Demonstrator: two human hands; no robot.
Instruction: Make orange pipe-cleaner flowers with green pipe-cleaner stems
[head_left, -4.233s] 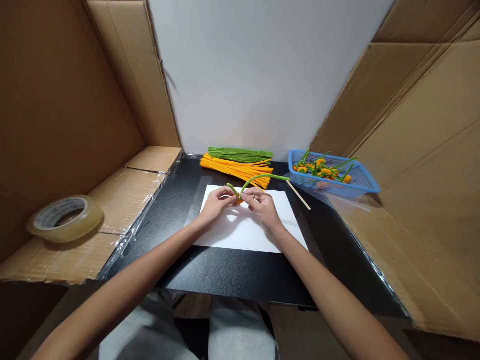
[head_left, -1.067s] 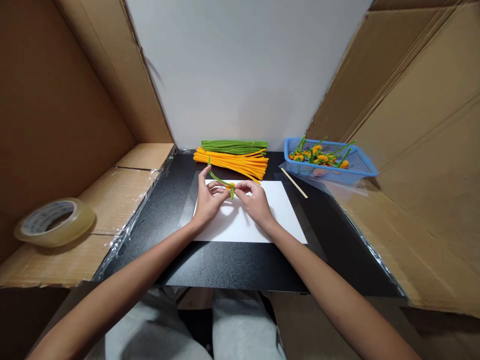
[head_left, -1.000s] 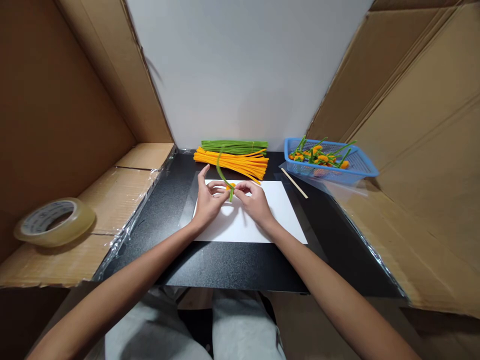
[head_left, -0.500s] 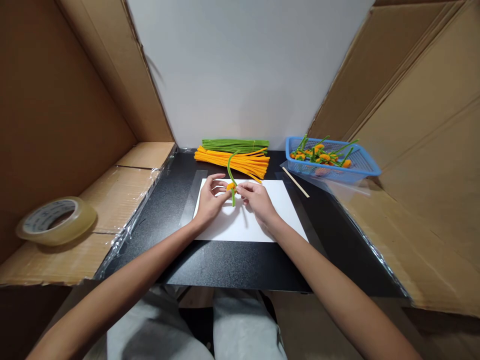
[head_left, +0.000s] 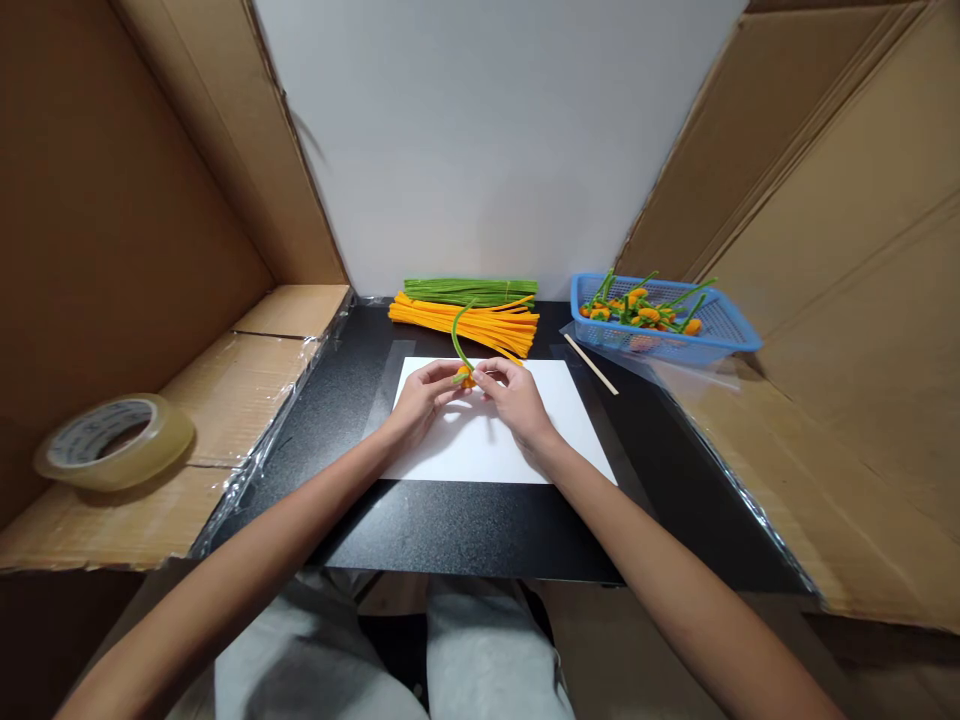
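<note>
Between my two hands, above the white paper (head_left: 480, 450), is a small orange pipe-cleaner piece (head_left: 466, 378) with a green pipe cleaner (head_left: 457, 335) through it. One green end curves upward and away from me; the short end now lies toward my left fingers. My left hand (head_left: 424, 400) pinches the piece from the left, fingers closed. From the right, my right hand (head_left: 514, 398) grips it between thumb and fingertips. Fingers partly cover the orange part. Just beyond lie a bundle of orange pipe cleaners (head_left: 450, 320) and a bundle of green pipe cleaners (head_left: 469, 291).
A blue basket (head_left: 675, 347) at the back right holds several orange-and-green pieces (head_left: 649, 315). A thin wooden stick (head_left: 591, 364) lies left of it on the black tabletop (head_left: 450, 530). A tape roll (head_left: 116, 440) rests on the left cardboard ledge (head_left: 217, 390). Cardboard walls stand on both sides.
My left fingers have closed in on the orange piece. The short green end, which hung down toward me, is now bent to the left. My right hand has barely moved.
</note>
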